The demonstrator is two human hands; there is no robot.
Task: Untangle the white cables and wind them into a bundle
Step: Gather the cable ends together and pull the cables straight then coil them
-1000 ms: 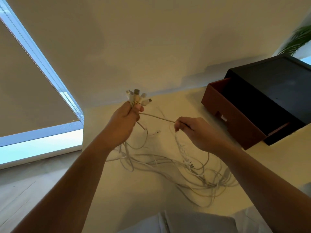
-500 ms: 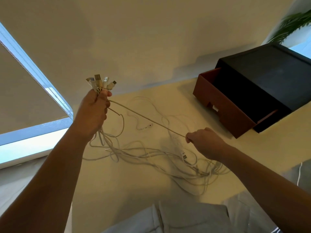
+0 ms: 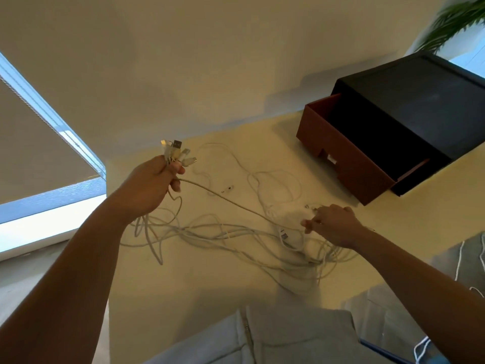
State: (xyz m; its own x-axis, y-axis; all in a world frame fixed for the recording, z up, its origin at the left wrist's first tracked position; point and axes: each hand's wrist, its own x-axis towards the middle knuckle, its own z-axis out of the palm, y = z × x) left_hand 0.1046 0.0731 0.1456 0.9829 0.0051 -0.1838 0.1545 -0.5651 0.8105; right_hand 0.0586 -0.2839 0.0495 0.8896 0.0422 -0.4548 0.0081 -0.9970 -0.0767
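Head view, left hand point(image 3: 149, 185) clamping white cables point(image 3: 223, 232), plugs point(image 3: 178, 153) up, right hand point(image 3: 333, 224) seemingly pinching 1.

- Single view, worn on the person's head: it looks forward and steeply down over the table point(image 3: 183, 298), with the frame rolled so the table's far edge rises to the right.
- Near range: both forearms enter from the bottom corners; the left hand point(image 3: 149, 185) and right hand point(image 3: 333, 224) sit mid-frame over the white cables point(image 3: 210, 232).
- Wide angle: the wall point(image 3: 210, 61) fills the top, a window point(image 3: 39, 219) is at left and a dark box point(image 3: 420, 106) at upper right.
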